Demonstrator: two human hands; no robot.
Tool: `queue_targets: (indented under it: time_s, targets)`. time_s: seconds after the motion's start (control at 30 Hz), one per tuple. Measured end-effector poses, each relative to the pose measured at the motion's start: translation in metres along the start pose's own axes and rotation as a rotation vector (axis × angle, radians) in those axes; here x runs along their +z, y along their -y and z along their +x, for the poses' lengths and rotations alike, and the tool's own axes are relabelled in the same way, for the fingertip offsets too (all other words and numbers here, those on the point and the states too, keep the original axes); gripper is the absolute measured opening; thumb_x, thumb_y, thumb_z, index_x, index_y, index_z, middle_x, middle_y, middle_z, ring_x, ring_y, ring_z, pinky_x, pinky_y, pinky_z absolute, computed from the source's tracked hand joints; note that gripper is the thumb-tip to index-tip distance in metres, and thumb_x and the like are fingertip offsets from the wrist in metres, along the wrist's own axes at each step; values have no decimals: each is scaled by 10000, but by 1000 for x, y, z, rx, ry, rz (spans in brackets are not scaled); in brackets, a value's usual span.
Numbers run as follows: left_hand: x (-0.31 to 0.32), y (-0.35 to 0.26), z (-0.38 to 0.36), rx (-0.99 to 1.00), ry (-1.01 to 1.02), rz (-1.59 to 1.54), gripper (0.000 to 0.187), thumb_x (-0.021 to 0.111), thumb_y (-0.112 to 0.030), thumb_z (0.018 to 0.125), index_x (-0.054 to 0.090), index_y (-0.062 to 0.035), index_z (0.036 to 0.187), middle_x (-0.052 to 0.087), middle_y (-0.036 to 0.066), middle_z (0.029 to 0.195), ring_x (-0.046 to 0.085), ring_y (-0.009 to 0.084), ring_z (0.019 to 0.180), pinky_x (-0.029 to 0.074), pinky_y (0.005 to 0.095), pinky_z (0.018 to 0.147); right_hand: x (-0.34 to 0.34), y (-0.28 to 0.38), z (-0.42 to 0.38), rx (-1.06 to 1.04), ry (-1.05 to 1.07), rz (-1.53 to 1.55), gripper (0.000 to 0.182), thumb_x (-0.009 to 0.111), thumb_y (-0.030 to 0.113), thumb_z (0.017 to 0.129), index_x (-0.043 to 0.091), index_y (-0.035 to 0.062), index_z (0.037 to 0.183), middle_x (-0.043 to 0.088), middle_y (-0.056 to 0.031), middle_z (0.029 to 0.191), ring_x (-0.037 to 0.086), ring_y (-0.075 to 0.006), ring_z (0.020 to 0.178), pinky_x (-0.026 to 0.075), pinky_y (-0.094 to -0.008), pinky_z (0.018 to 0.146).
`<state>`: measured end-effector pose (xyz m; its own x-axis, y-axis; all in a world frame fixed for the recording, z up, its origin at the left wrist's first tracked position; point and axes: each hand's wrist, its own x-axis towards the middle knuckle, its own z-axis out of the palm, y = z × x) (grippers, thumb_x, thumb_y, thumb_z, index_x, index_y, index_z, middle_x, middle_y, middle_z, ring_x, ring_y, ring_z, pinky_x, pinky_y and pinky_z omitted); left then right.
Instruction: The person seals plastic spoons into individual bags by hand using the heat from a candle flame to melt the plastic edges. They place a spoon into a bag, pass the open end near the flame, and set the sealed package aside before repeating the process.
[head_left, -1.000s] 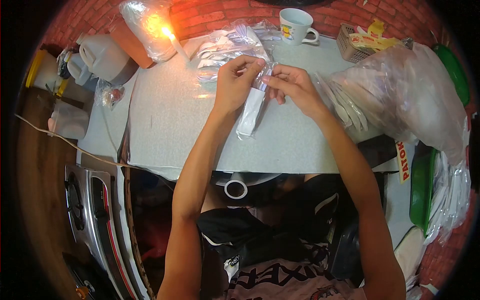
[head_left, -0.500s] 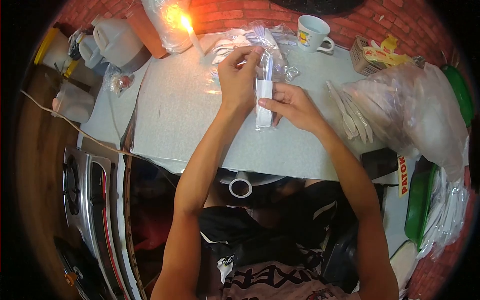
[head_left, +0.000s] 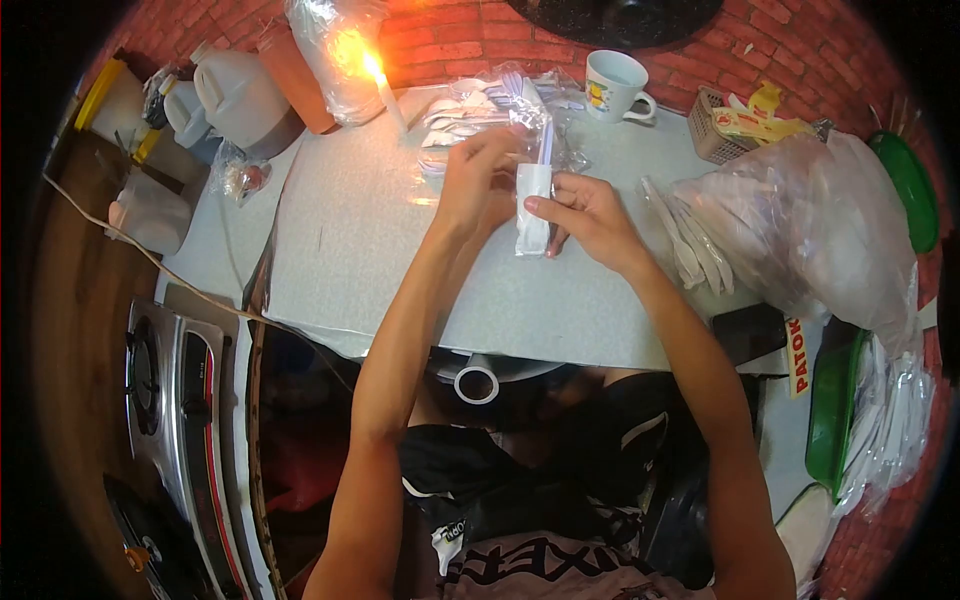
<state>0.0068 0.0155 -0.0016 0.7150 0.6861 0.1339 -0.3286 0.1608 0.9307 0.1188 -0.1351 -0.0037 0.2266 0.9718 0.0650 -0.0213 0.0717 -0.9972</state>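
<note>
My right hand (head_left: 590,215) grips a clear plastic cutlery packet (head_left: 533,225) by its lower half, thumb across the front. Inside it show a folded white napkin and the pale lavender handle of a plastic utensil pointing away from me. My left hand (head_left: 475,180) is curled at the packet's upper left, its fingertips pinched together over the clear plastic. Beyond both hands lies a pile of plastic-wrapped cutlery (head_left: 465,115), white and lavender. A lit candle (head_left: 388,95) stands upright just left of that pile.
A printed mug (head_left: 615,88) and a small basket (head_left: 715,130) stand at the back right. White wrapped utensils (head_left: 690,240) lie beside a large plastic bag (head_left: 790,220). Jugs (head_left: 240,100) crowd the left; a gas stove (head_left: 170,380) is lower left.
My left hand has come down and slightly left along the packet's upper end. My right hand keeps hold of the packet. The whole view has shifted slightly.
</note>
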Motion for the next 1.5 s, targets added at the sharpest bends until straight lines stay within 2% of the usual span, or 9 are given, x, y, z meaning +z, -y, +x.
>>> queue_targets:
  time_s: [0.1, 0.13, 0.37, 0.57, 0.67, 0.77, 1.03, 1.23, 1.5]
  targets:
    - [9, -3, -9, -52, 159, 39, 278, 648, -235, 1009, 709, 35, 980, 684, 88, 823, 638, 141, 678, 497, 295, 553, -4, 1, 0, -18, -22, 5, 232, 686, 199, 993, 669, -23, 1057, 727, -72, 812, 652, -102, 599, 536, -250, 510]
    - [13, -7, -14, -149, 191, -1, 275, 644, -235, 1014, 709, 31, 993, 694, 92, 872, 655, 155, 743, 530, 331, 627, -5, 0, 0, -27, -19, 6, 223, 687, 201, 992, 668, -16, 1039, 724, -69, 805, 651, -101, 594, 537, -249, 511]
    - [19, -2, -16, -179, 191, -90, 272, 638, -204, 1019, 695, 62, 1017, 695, 138, 869, 665, 202, 703, 548, 354, 572, -4, -6, 3, -35, -13, -22, 208, 696, 205, 988, 647, 6, 952, 697, -45, 754, 634, -94, 582, 516, -244, 512]
    - [23, -2, -12, -25, 4, -162, 274, 615, -227, 1036, 675, 38, 1004, 686, 106, 830, 645, 164, 627, 514, 306, 515, 3, -5, 2, 0, 16, -70, 216, 702, 219, 985, 671, 7, 962, 703, -49, 809, 635, -89, 638, 501, -245, 530]
    - [21, -18, -14, 7, -114, -207, 283, 598, -274, 1046, 650, 4, 1027, 646, 90, 743, 624, 165, 578, 491, 303, 489, 6, -4, 0, 16, 93, -116, 206, 668, 199, 1005, 680, -5, 1031, 717, -70, 893, 646, -94, 751, 511, -252, 564]
    - [1, -16, -3, 79, -102, -94, 304, 611, -301, 1041, 654, -1, 1017, 612, 69, 702, 594, 157, 544, 472, 292, 478, 6, -9, -1, 41, 155, -181, 227, 659, 210, 1014, 685, -7, 1077, 709, -62, 891, 634, -88, 760, 501, -242, 584]
    - [-39, -32, 9, -14, -160, 129, 389, 608, -374, 1029, 696, -11, 1141, 550, 7, 660, 549, 120, 495, 426, 279, 436, 9, -6, -3, 56, 111, -226, 225, 659, 220, 1016, 697, 7, 1081, 670, -31, 839, 589, -73, 718, 483, -227, 592]
    - [-60, -47, 11, -54, -246, 48, 454, 469, -346, 977, 719, 26, 1041, 569, 73, 614, 541, 188, 500, 443, 321, 506, 8, -8, -2, 48, 83, -263, 227, 690, 243, 993, 720, 22, 1037, 688, -24, 820, 615, -69, 714, 505, -238, 575]
    - [-66, -51, 19, -56, -101, 77, 509, 346, -335, 1002, 617, 32, 1228, 557, 52, 658, 500, 148, 511, 427, 299, 471, 10, -5, -4, 48, 92, -250, 227, 673, 218, 1006, 699, 4, 1076, 663, -35, 819, 582, -73, 694, 477, -226, 569]
